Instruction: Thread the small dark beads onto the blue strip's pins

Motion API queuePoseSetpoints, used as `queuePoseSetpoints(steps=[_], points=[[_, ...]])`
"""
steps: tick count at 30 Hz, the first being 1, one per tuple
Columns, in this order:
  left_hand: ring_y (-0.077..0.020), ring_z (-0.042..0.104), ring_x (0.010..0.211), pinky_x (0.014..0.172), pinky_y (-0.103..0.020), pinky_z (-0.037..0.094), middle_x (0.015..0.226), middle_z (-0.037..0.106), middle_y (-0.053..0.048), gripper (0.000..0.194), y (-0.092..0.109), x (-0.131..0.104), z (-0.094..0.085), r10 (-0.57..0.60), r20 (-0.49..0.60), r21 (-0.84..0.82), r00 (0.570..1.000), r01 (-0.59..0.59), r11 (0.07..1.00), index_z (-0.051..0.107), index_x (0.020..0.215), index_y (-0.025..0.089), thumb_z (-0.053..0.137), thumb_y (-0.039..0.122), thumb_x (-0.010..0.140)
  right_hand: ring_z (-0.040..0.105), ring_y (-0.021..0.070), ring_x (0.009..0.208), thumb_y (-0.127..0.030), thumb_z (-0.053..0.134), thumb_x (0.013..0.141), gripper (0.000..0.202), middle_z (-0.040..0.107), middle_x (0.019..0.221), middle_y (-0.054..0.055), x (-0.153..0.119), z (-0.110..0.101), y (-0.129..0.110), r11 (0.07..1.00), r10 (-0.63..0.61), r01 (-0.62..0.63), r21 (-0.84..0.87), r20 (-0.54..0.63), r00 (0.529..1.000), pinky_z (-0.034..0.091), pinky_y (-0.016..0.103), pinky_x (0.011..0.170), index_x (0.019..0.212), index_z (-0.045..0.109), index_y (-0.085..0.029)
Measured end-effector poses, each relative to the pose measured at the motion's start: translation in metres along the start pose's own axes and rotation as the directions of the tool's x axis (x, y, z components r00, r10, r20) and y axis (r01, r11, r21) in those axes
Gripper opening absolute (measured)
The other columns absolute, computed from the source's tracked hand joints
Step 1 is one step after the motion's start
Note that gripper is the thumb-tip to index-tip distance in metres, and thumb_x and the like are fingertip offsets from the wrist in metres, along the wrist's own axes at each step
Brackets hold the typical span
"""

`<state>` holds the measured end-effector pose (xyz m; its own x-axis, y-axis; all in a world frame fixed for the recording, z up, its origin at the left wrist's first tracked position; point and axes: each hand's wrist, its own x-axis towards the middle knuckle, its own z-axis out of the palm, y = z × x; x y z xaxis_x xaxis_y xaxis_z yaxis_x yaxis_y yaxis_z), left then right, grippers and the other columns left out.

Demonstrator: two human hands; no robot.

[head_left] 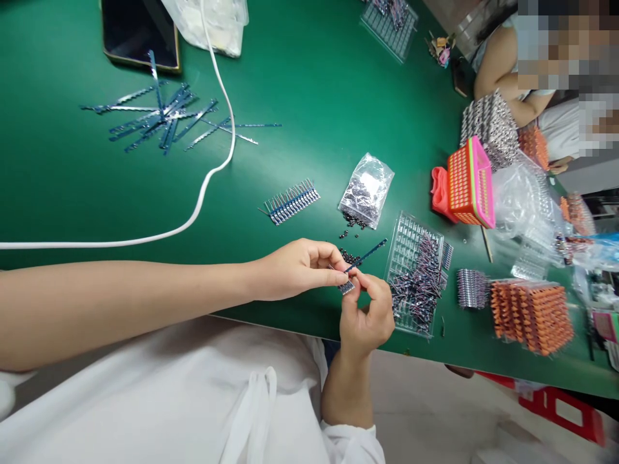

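Observation:
Both of my hands meet over the table's near edge, holding a thin blue notched strip (371, 252) that slants up to the right. Small silvery pieces (347, 287) sit in a row along its lower part. My left hand (309, 267) pinches the strip between thumb and fingers. From the right side my right hand (370, 312) pinches at the same spot; its fingertips hide what exactly they grip. Just beyond the fingers lie small dark beads (349, 256). Right of my hands, a clear compartment tray (405, 241) holds a heap of thin-legged components (420, 283).
A filled strip (293, 202), a bag of beads (367, 190) and loose blue strips (164, 116) lie on the green table (290, 77). A white cable (206, 187) crosses the left side, near a phone (140, 32). Baskets (469, 183) and orange stacks (529, 316) stand right; another person (503, 64) sits beyond.

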<state>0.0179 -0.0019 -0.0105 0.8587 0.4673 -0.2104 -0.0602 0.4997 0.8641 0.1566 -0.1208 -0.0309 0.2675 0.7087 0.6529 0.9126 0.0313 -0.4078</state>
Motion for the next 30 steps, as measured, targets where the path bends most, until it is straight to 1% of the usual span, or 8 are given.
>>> queuePoseSetpoints(steps=[6,8,12,15,19,22,27,30], points=[[-0.0176,0.069,0.092,0.092,-0.036,0.052,0.093,0.075,-0.005,0.014,-0.0006,-0.0009,0.0015,-0.014,0.012,-0.004,1.0,0.014,1.0,0.064,0.086,0.015,0.072,0.026,0.082,0.069,0.0131,0.074,-0.015,0.068,0.087,0.019,0.072,0.085,0.001,-0.0029,0.0016,0.003,0.996,0.002,-0.009,-0.091,-0.078,0.997,0.057,0.026,0.068,0.104,0.063,-0.022],[-0.0173,0.069,0.091,0.092,-0.036,0.052,0.091,0.075,-0.005,0.014,-0.0009,-0.0007,0.0017,-0.033,0.011,-0.018,0.999,0.033,0.999,0.064,0.084,0.015,0.072,0.026,0.081,0.069,0.0126,0.074,-0.013,0.069,0.086,0.021,0.073,0.085,0.001,-0.0028,0.0019,0.004,0.994,-0.01,0.001,-0.109,-0.083,0.996,0.056,0.025,0.069,0.104,0.064,-0.022],[-0.015,0.067,0.085,0.091,-0.035,0.052,0.085,0.073,-0.002,0.014,-0.0003,0.0028,-0.0005,-0.078,-0.016,-0.04,0.997,0.077,0.996,0.065,0.082,0.014,0.074,0.024,0.078,0.07,0.0128,0.078,-0.011,0.067,0.086,0.022,0.074,0.088,0.002,0.0003,0.0028,0.0027,0.997,-0.039,0.038,-0.071,-0.019,0.999,0.057,0.026,0.073,0.105,0.063,-0.021],[-0.014,0.065,0.082,0.088,-0.033,0.052,0.081,0.07,-0.001,0.014,-0.0004,0.0056,-0.0025,-0.086,-0.034,-0.029,0.996,0.085,0.996,0.065,0.081,0.014,0.074,0.025,0.078,0.071,0.0131,0.079,-0.011,0.063,0.089,0.018,0.074,0.09,0.003,0.0017,0.0039,0.0013,0.999,-0.025,0.026,-0.022,0.035,0.999,0.058,0.027,0.073,0.104,0.062,-0.022],[-0.0152,0.066,0.086,0.088,-0.033,0.05,0.087,0.071,-0.003,0.017,-0.0027,0.0043,-0.0014,-0.089,-0.006,0.031,0.996,0.089,0.996,0.064,0.084,0.014,0.073,0.028,0.079,0.07,0.0127,0.073,-0.014,0.065,0.088,0.016,0.073,0.085,0.002,-0.0006,0.005,0.0026,0.995,0.03,-0.03,-0.1,-0.002,1.0,0.058,0.025,0.069,0.103,0.064,-0.021],[-0.0169,0.066,0.091,0.089,-0.034,0.05,0.094,0.073,-0.004,0.019,-0.0048,0.0023,0.0002,-0.08,0.012,0.068,0.997,0.079,0.995,0.062,0.085,0.015,0.072,0.03,0.08,0.07,0.0116,0.071,-0.014,0.066,0.087,0.018,0.072,0.083,0.001,-0.0022,0.0051,0.0041,0.991,0.037,-0.04,-0.128,-0.027,0.999,0.057,0.022,0.069,0.104,0.064,-0.02],[-0.0166,0.066,0.086,0.088,-0.034,0.051,0.085,0.072,-0.002,0.018,-0.0057,0.004,-0.0012,-0.069,-0.028,0.091,0.997,0.072,0.993,0.064,0.083,0.015,0.072,0.03,0.079,0.071,0.014,0.082,-0.014,0.059,0.092,0.019,0.073,0.091,0.004,-0.0019,0.0058,0.0045,0.998,0.005,-0.001,-0.065,0.058,0.998,0.058,0.026,0.076,0.109,0.063,-0.021],[-0.0162,0.066,0.085,0.087,-0.033,0.051,0.085,0.071,-0.002,0.017,-0.0058,0.0051,-0.0016,-0.073,-0.031,0.093,0.997,0.075,0.993,0.064,0.083,0.015,0.072,0.03,0.079,0.07,0.0137,0.083,-0.013,0.057,0.093,0.02,0.072,0.091,0.004,-0.002,0.0065,0.0048,0.998,-0.003,0.008,-0.06,0.08,0.997,0.057,0.027,0.077,0.11,0.062,-0.021]])
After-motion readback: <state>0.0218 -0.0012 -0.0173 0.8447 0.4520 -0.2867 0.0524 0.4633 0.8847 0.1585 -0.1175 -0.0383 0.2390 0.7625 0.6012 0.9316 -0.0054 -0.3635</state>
